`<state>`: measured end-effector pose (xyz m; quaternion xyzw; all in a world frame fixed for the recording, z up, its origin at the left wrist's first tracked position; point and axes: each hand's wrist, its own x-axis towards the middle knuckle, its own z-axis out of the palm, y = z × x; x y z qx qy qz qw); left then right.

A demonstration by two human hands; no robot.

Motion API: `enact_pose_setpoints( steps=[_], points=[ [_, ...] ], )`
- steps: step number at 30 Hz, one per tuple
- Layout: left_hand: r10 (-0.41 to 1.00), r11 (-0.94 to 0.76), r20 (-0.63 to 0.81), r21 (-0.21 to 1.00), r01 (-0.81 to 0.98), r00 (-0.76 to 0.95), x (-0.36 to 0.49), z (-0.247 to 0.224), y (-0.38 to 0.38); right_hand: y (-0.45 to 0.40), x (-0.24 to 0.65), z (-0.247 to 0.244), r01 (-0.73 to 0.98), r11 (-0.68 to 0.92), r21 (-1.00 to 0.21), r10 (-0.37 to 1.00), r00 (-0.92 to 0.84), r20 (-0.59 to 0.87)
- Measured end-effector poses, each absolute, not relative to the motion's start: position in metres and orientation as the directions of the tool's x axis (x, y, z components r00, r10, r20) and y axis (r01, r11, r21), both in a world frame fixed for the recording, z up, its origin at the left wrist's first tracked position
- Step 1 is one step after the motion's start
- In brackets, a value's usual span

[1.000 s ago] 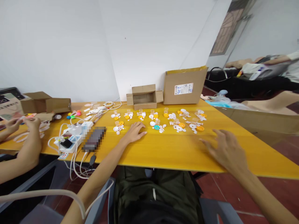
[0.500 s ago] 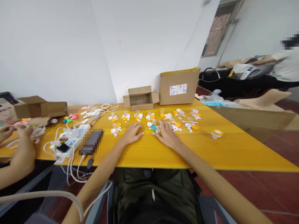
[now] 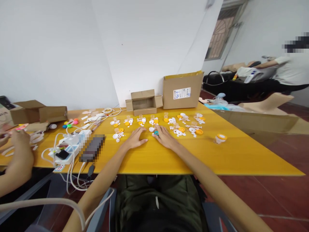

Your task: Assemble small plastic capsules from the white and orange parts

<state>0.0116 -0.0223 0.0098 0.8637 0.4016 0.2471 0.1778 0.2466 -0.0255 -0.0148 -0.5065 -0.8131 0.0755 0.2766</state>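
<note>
My left hand [image 3: 135,138] rests on the table with its fingers stretched forward and the thumb apart. Nothing shows in it. My right hand [image 3: 166,138] lies over one small group of plastic parts, fingers extended and partly covering it. A teal ring-shaped part [image 3: 156,132] is at its thumb and fingers, touching or just under them. Beside it lies a white round wheel [image 3: 151,129]. Other groups nearby hold clear cups [image 3: 165,115], orange rings [image 3: 199,132] and small white pieces [image 3: 117,136]. A clear jar with an orange lid [image 3: 221,138] stands apart on the right.
An open small carton [image 3: 144,106] and a taped cardboard box [image 3: 182,91] stand at the back. On the left are a power strip [image 3: 75,146] with cables, a blurred-out phone [image 3: 93,148] and a co-worker's arm [image 3: 23,154]. A large carton [image 3: 256,124] is beyond the right edge.
My right hand has shifted left, onto the group with the teal part. My left hand stays about where it was. The view has turned slightly.
</note>
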Motion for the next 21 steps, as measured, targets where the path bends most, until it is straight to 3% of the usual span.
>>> enact_pose_setpoints(
  steps=[14,21],
  points=[
    [0.807,-0.589,0.395,0.595,0.547,0.439,0.004,0.004,-0.008,-0.025,0.200,-0.007,0.563,0.632,-0.533,0.774,-0.488,0.403],
    [0.843,-0.535,0.391,0.543,0.648,0.369,0.006,0.010,-0.014,-0.020,0.193,-0.008,0.438,0.631,-0.640,0.767,-0.477,0.430]
  ],
)
